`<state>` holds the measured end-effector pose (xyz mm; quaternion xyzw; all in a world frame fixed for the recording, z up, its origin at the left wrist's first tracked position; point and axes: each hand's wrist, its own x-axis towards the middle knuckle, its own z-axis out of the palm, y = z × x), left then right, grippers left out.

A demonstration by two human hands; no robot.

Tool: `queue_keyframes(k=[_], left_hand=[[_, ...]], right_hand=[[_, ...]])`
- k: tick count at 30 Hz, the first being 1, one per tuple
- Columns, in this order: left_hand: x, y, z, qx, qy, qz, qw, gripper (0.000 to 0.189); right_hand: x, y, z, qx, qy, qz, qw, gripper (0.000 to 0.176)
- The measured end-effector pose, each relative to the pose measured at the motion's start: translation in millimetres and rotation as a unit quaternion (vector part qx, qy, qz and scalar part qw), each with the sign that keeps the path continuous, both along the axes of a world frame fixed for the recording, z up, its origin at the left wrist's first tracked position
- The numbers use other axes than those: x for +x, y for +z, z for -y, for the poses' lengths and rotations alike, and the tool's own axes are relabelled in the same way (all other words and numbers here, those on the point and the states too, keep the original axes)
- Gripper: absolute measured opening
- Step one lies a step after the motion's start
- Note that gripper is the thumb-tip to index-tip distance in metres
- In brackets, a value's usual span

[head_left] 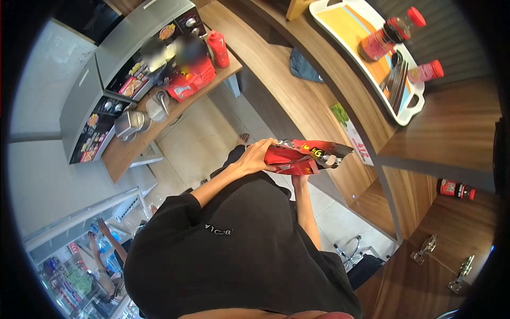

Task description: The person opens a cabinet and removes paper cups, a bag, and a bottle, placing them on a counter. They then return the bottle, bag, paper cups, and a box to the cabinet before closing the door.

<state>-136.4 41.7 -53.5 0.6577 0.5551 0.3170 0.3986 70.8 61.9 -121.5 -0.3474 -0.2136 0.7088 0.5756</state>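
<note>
A red and black glossy packet (pixel 289 158) with yellow lettering is held up in front of my chest. My left hand (pixel 257 157) is closed on its left end, thumb below and fingers along the top edge. My right hand (pixel 300 181) comes up from underneath, its wrist showing at the lower edge and most of the fingers hidden behind the packet. A fingertip-like pale spot shows on the packet's right part. The packet's right end flares out, dark and silvery.
Right: a wooden shelf unit with a white-rimmed tray (pixel 406 118), red-capped bottles and cutlery, plus another bottle (pixel 452 189) lower down. Left: a counter (pixel 123 162) with a red squeeze bottle (pixel 218 49), a red bag (pixel 191 81) and metal containers (pixel 130 125). Another person's arms (pixel 109 236) show lower left.
</note>
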Motion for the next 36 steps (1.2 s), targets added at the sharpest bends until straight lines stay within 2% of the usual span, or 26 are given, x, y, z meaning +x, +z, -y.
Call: queue_keyframes(k=[3, 4, 6, 7, 8, 9, 10, 12, 13, 14, 15, 16, 17, 18, 19, 20, 21, 22, 24, 25, 26, 28, 30, 32, 36], left_hand=[[-39, -28, -56, 0.037, -0.028, 0.004, 0.999, 0.077], [-51, -24, -77, 0.015, -0.037, -0.013, 0.999, 0.078], [-73, -29, -119, 0.134, -0.049, -0.081, 0.986, 0.082], [-83, -27, -141, 0.125, -0.066, -0.094, 0.986, 0.082], [-93, -35, -166, 0.124, -0.069, -0.096, 0.985, 0.077], [-102, -31, -189, 0.105, -0.060, -0.113, 0.986, 0.075], [-108, -28, -210, 0.088, -0.055, -0.130, 0.986, 0.073], [-123, -34, -254, 0.109, -0.078, -0.157, 0.978, 0.072], [-134, -43, -275, 0.176, -0.105, -0.122, 0.971, 0.063], [-145, -73, -302, 0.197, -0.111, -0.088, 0.970, 0.055], [-151, -73, -313, 0.265, -0.118, -0.089, 0.953, 0.048], [-174, -137, -343, 0.345, -0.102, -0.086, 0.929, 0.045], [-205, -227, -384, 0.330, -0.102, -0.089, 0.934, 0.047], [-217, -245, -396, 0.171, -0.092, 0.035, 0.980, 0.049], [-226, -259, -406, 0.000, -0.036, 0.221, 0.975, 0.053], [-233, -269, -413, -0.123, 0.059, 0.363, 0.922, 0.059], [-209, -199, -387, 0.106, -0.005, -0.064, 0.992, 0.068], [-196, -188, -378, 0.053, 0.016, -0.027, 0.998, 0.071], [-185, -206, -365, 0.074, 0.060, -0.071, 0.993, 0.071], [-178, -218, -354, 0.036, 0.108, -0.018, 0.993, 0.061], [-164, -213, -335, -0.021, 0.138, 0.116, 0.983, 0.050], [-153, -236, -324, 0.034, 0.159, -0.088, 0.983, 0.045], [-116, -199, -284, -0.126, 0.162, 0.066, 0.977, 0.045], [-89, -195, -268, -0.151, 0.142, 0.077, 0.975, 0.040], [-34, -197, -241, -0.209, 0.068, 0.121, 0.968, 0.033]], right_hand=[[-26, -4, -47, 0.011, -0.012, -0.026, 1.000, 0.060], [-35, -5, -63, 0.014, -0.020, -0.035, 0.999, 0.061], [-50, -9, -91, 0.023, -0.046, -0.054, 0.997, 0.061], [-55, -14, -105, 0.030, -0.063, -0.059, 0.996, 0.061], [-61, -21, -120, 0.043, -0.083, -0.036, 0.995, 0.061], [-60, -66, -143, 0.051, -0.138, 0.102, 0.984, 0.066], [-64, -54, -160, 0.131, -0.076, 0.125, 0.981, 0.067], [-87, -69, -177, 0.023, -0.186, 0.112, 0.976, 0.065], [-78, -130, -190, 0.070, -0.074, 0.140, 0.985, 0.064], [-58, -180, -206, 0.112, 0.027, 0.178, 0.977, 0.063], [-85, -179, -216, 0.049, -0.096, 0.193, 0.975, 0.062], [-111, -117, -210, 0.057, -0.102, 0.180, 0.977, 0.064], [-119, -118, -216, 0.072, -0.081, 0.093, 0.990, 0.060], [-126, -124, -221, 0.080, -0.056, 0.007, 0.995, 0.057], [-130, -170, -241, 0.065, -0.125, 0.157, 0.978, 0.047], [-125, -147, -231, 0.113, -0.138, 0.347, 0.921, 0.044], [-124, -121, -214, 0.095, -0.158, 0.293, 0.938, 0.047], [-123, -93, -196, 0.077, -0.181, 0.236, 0.952, 0.053], [-104, -158, -180, -0.016, -0.134, 0.292, 0.947, 0.055], [-84, -134, -162, -0.058, -0.107, 0.285, 0.951, 0.053], [-72, -105, -135, -0.098, -0.075, 0.273, 0.954, 0.050], [-48, -81, -94, -0.134, -0.127, 0.242, 0.953, 0.044], [-29, -60, -58, -0.155, -0.171, 0.223, 0.947, 0.040], [-12, -33, -28, -0.156, -0.213, 0.223, 0.938, 0.038], [24, -18, 8, -0.139, -0.260, 0.247, 0.923, 0.034]])
